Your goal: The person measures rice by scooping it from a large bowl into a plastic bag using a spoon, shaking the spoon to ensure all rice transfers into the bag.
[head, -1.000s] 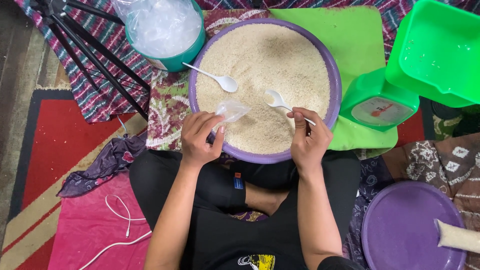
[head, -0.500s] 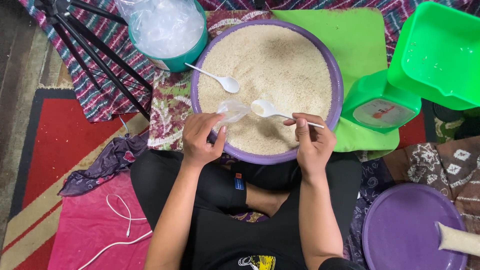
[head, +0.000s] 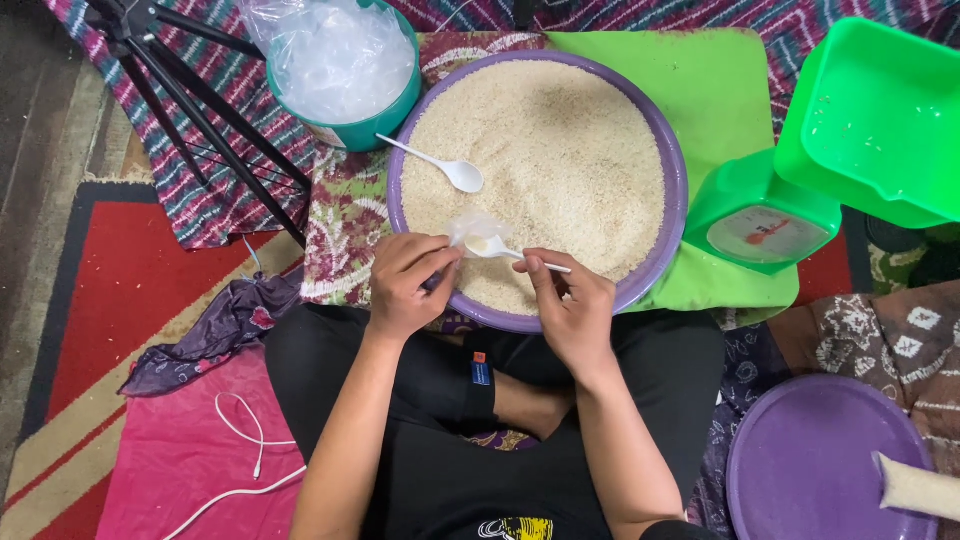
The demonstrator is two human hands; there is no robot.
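Left hand (head: 405, 285) pinched small clear bag (head: 478, 230) open; right hand (head: 572, 305) gripped loaded white spoon (head: 500, 248) at its mouth. Bag limp; rice could spill past it into purple basin (head: 680, 200).

Patterned cloths (head: 220, 190) and a red rug (head: 110, 290) cover the floor, with black tripod legs (head: 200, 120) at upper left.

Your left hand (head: 405, 280) and right hand (head: 572, 305) are close together in front of you, both with fingers pinched closed, forearms bent inward.
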